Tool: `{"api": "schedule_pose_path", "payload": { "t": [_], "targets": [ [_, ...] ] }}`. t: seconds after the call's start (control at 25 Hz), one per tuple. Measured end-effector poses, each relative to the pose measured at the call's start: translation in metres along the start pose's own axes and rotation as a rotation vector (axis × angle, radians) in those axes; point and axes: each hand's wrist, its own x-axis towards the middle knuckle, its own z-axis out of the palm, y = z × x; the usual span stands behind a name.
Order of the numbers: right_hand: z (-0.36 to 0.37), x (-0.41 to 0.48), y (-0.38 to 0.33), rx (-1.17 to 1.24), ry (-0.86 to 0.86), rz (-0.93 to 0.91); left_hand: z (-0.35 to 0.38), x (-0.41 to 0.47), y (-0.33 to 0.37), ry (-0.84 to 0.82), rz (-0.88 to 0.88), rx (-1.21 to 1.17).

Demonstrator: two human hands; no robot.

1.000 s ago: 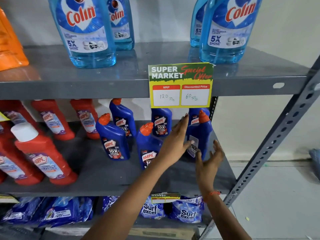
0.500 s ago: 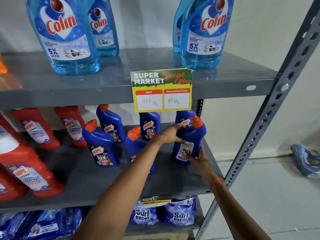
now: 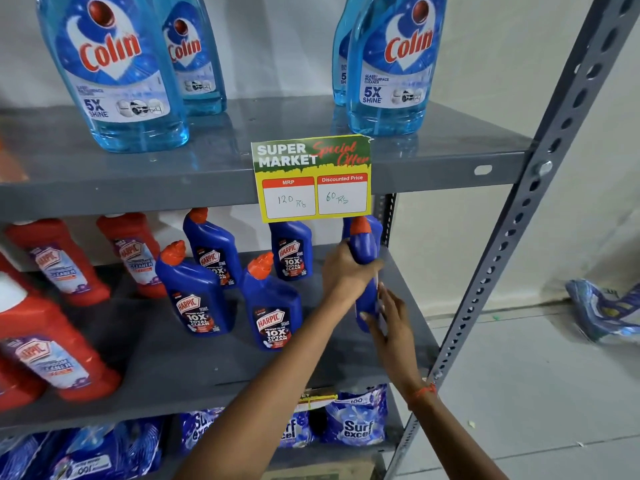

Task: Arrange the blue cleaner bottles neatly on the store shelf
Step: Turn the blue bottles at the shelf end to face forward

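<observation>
Where the grey middle shelf meets its right end, below the price card, both hands work one blue Harpic bottle. Four more blue bottles stand left of the card, labels forward, in two loose rows. Left hand clenched round the held bottle's upper body. Right hand flat against its lower side, fingers loose, not gripping.

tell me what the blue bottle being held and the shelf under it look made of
Blue bottle: likely opaque glossy plastic, judging by its soft sheen and moulded shape, with an orange cap. Shelf: looks like grey painted metal, given the dull reflections and the perforated upright.
</observation>
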Motion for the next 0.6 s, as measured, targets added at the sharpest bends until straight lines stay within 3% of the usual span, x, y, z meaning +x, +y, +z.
{"api": "schedule_pose_path", "payload": {
  "t": [0.16, 0.36, 0.6],
  "targets": [
    [-0.012, 0.009, 0.017, 0.039, -0.019, 0.03, -0.016, 0.013, -0.009, -0.173, 0.082, -0.143],
    [-0.02, 0.034, 0.019, 0.305, -0.079, 0.277, -0.009, 0.025, -0.037, -0.247, 0.128, -0.277],
    [-0.018, 0.039, 0.027, 0.236, -0.104, 0.264, -0.001, 0.026, -0.049, -0.308, 0.082, -0.438]
  ]
}}
